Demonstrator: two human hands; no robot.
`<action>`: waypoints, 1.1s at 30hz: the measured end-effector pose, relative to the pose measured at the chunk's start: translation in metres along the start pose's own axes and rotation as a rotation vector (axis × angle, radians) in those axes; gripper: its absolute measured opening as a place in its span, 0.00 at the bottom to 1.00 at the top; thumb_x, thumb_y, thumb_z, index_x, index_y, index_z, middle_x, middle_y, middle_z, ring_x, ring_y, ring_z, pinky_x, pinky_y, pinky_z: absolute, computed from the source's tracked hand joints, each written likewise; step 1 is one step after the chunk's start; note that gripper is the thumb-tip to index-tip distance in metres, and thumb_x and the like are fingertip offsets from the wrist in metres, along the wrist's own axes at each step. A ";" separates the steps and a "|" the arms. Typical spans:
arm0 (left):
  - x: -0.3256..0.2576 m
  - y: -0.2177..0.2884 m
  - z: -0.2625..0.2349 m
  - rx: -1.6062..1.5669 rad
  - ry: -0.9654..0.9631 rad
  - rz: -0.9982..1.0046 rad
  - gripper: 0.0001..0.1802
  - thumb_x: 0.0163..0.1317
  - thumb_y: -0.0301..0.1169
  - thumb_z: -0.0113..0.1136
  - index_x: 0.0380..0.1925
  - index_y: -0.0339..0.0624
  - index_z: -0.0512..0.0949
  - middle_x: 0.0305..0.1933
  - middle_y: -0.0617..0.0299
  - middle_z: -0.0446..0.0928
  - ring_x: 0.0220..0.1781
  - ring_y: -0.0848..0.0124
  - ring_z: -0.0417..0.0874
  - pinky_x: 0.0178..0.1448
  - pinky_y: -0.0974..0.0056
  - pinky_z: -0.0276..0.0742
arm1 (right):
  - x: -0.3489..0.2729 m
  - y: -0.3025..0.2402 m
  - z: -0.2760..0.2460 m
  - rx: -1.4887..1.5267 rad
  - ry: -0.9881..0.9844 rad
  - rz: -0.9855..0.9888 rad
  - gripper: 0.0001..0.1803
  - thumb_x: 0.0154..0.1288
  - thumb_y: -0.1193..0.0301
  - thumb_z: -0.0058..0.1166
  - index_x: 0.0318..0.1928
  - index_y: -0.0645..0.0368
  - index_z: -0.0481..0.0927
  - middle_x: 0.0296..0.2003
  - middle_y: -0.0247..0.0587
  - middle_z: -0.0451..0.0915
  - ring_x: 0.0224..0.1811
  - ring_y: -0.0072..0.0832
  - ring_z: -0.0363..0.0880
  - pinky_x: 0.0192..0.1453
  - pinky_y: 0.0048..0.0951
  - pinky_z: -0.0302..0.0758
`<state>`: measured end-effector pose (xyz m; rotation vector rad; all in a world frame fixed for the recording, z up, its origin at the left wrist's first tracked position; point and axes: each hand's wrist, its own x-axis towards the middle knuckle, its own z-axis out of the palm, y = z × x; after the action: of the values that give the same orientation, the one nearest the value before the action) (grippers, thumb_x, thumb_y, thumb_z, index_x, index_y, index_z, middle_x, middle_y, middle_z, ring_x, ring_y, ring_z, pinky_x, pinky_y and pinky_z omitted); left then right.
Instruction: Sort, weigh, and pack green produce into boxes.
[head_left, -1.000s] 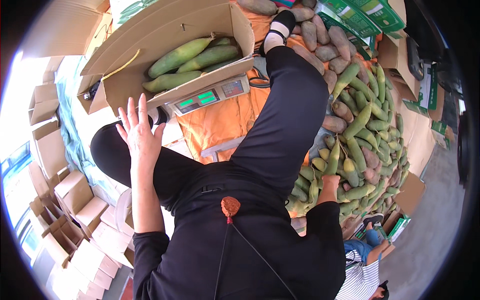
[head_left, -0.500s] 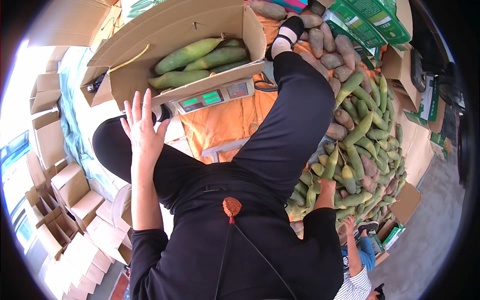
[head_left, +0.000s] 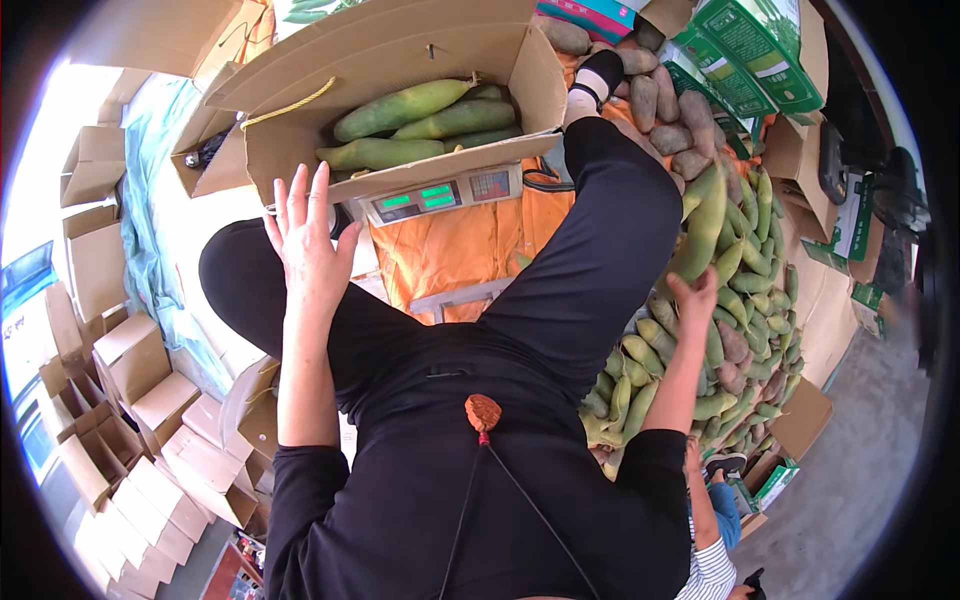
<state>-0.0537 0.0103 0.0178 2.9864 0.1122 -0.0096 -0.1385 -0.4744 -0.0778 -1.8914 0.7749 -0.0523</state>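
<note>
My left hand [head_left: 308, 245] is raised with its fingers spread, empty, just below the front edge of an open cardboard box [head_left: 400, 60]. The box holds several long green papayas [head_left: 405, 108] and rests on a digital scale [head_left: 440, 193]. My right hand [head_left: 692, 292] grips the lower end of a long green papaya [head_left: 704, 222], lifted upright over a big pile of green and brownish papayas [head_left: 740, 310] at my right. My black-trousered legs stretch between the scale and the pile.
An orange sheet [head_left: 455, 250] lies under the scale. Flat and folded cardboard boxes [head_left: 120, 370] stack along the left. Green printed cartons [head_left: 760, 50] stand at the upper right. Another person's arm and striped sleeve [head_left: 705, 560] show at the lower right.
My right hand has picked a papaya out of the pile and raised it. My left hand has risen a little toward the box.
</note>
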 end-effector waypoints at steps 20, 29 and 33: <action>-0.007 -0.016 0.000 -0.071 0.017 -0.062 0.44 0.52 0.30 0.66 0.69 0.50 0.56 0.72 0.55 0.55 0.76 0.52 0.47 0.73 0.43 0.42 | 0.011 -0.275 0.217 -0.551 -0.501 -0.996 0.31 0.43 0.73 0.67 0.51 0.55 0.72 0.46 0.40 0.77 0.51 0.40 0.73 0.56 0.39 0.70; -0.003 -0.026 -0.002 -0.191 0.073 0.003 0.43 0.51 0.28 0.67 0.67 0.48 0.59 0.70 0.53 0.59 0.74 0.51 0.52 0.73 0.46 0.47 | 0.046 -0.235 0.245 -0.443 -0.288 -1.047 0.20 0.53 0.69 0.62 0.48 0.55 0.76 0.42 0.41 0.79 0.50 0.41 0.74 0.54 0.38 0.72; 0.008 -0.034 -0.023 -0.375 0.118 0.037 0.40 0.51 0.28 0.66 0.65 0.45 0.61 0.68 0.50 0.61 0.73 0.49 0.54 0.73 0.47 0.50 | 0.082 -0.221 0.231 -0.132 -0.272 -0.755 0.19 0.53 0.72 0.63 0.47 0.60 0.78 0.41 0.42 0.81 0.43 0.31 0.80 0.50 0.31 0.76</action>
<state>-0.0487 0.0476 0.0351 2.6121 0.0634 0.1721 0.1201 -0.2761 -0.0224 -2.1633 -0.1483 -0.2128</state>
